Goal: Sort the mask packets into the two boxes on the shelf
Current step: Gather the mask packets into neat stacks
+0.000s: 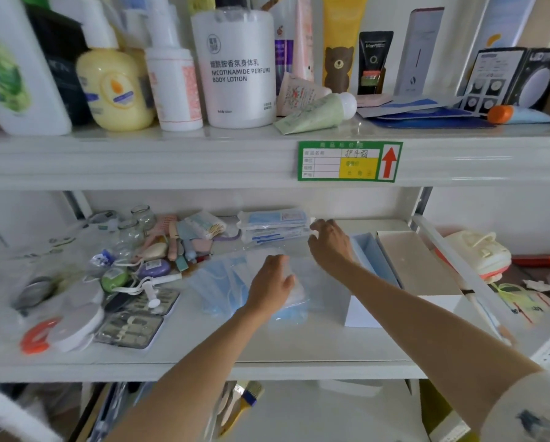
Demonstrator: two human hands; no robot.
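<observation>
Middle shelf (203,355), white, w/ raised front lip. Loose blue mask packets (226,282) in clear film lie mid-shelf in a slumped, overlapping pile, probably dumped there for sorting. Left hand (272,282) rests on top of pile, palm down, fingers curled over the near-right packet; looks like it's pinning or gathering film, but actual pinch hidden under the hand, can't tell if anything is lifted. Right hand (329,242) reaches further back, fingers spread and lightly bent, tips at the right end of a second stack of mask packets (273,226) sitting toward shelf's rear edge; touching or just short, blur makes it unclear. No packet seen held in it. Judgement: each hand going for a different batch, so two kinds can go to separate boxes. Two boxes sit at shelf's right end, side by side: blue-lined open box (374,260) nearest the hands, white-fronted box (417,266) just right of it, against the shelf upright. Both open upward, mouths facing the reach, handy for drop-in. No packets visible inside either from this angle, so sort seems barely begun. Left half of shelf is clutter: small glass jars (139,221), soaps on cords (154,267), manicure kits (133,327), orange ring (36,336), all apart from the pile. Upper shelf carries a body lotion bottle (235,68) and tubes; green price tag (350,161) on its front edge. Risk: slippery film, packets may slide off the pile when pulled.
</observation>
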